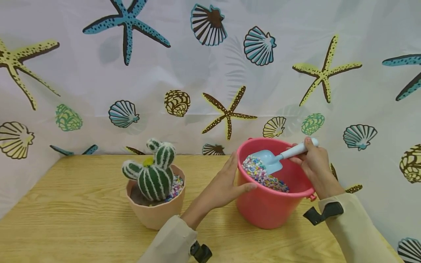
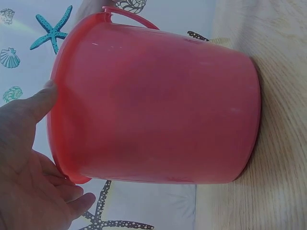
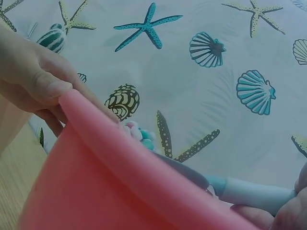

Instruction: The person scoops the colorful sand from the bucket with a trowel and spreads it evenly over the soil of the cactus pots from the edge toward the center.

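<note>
A pink bucket [image 1: 266, 208] stands on the table, part filled with small multicoloured pebbles [image 1: 276, 182]. My left hand [image 1: 218, 186] rests against its left side, thumb along the near rim and fingers extended past the far side; in the left wrist view the thumb and fingers [image 2: 76, 203] lie at the rim. With my right hand [image 1: 314, 160] I grip the handle of a light blue toy shovel [image 1: 268, 160] over the bucket. The shovel's blade lies among the pebbles. The right wrist view shows the near wall hiding most of the blade.
Left of the bucket, a peach pot [image 1: 156, 215] holds a knitted green cactus [image 1: 154, 182] with white stripes and similar coloured pebbles beside it. Behind the wooden table [image 1: 82, 204] hangs a white cloth [image 1: 184, 73] printed with starfish and shells.
</note>
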Demonstrator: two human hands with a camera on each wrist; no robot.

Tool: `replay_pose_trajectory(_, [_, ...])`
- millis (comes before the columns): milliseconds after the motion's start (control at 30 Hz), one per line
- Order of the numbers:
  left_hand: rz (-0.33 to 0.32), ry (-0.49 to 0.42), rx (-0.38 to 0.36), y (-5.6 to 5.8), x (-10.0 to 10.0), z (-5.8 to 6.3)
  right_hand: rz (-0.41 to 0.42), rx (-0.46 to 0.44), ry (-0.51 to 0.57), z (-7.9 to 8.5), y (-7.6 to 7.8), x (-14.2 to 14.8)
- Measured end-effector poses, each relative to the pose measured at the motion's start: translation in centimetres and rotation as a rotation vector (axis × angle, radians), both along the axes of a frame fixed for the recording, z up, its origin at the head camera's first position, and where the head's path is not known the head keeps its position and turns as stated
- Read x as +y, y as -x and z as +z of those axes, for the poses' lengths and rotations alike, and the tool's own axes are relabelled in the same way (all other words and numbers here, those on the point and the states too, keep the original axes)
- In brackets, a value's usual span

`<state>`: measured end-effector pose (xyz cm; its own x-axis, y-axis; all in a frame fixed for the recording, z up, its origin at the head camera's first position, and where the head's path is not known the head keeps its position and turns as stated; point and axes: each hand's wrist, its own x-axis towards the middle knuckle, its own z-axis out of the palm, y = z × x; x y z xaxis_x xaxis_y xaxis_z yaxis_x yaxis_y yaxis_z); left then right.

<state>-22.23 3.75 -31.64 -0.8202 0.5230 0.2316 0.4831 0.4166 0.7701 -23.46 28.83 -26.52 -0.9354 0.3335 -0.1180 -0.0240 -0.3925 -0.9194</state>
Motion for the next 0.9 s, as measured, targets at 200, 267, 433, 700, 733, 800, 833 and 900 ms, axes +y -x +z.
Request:
replay_pose_trajectory(200, [0.006,0.001,0.009,0.0,-0.2,-0.2,-0.004,-0.014,-0.004,-0.3,0.1,-0.2])
replay_pose_trajectory(267, [0.008,0.006,0.007,-0.1,-0.3,-0.3,-0.005,-0.020,-0.013,-0.4,0.1,-0.3])
replay_pose_trajectory(433, [0.010,0.005,0.006,-0.2,-0.4,-0.3,-0.005,-0.022,0.028,-0.4,0.0,-0.3])
replay_pose_trajectory(700, [-0.004,-0.007,0.040,-0.5,-0.7,-0.2,0.035,0.026,0.162,0.1,-0.4,0.2])
replay_pose_trajectory(733, [-0.001,-0.008,0.044,-0.6,-0.8,-0.2,0.043,0.032,0.173,0.1,-0.5,0.3])
replay_pose_trajectory(800, [0.018,-0.005,0.056,-0.8,-1.0,-0.1,0.051,0.040,0.188,0.2,-0.6,0.3])
replay_pose_trajectory(833, [0.026,-0.011,0.070,-0.9,-1.1,-0.1,0.050,0.041,0.187,0.2,-0.6,0.3])
replay_pose_trajectory(900, [0.047,-0.024,0.101,-1.1,-1.4,0.1,0.047,0.044,0.182,0.3,-0.6,0.2])
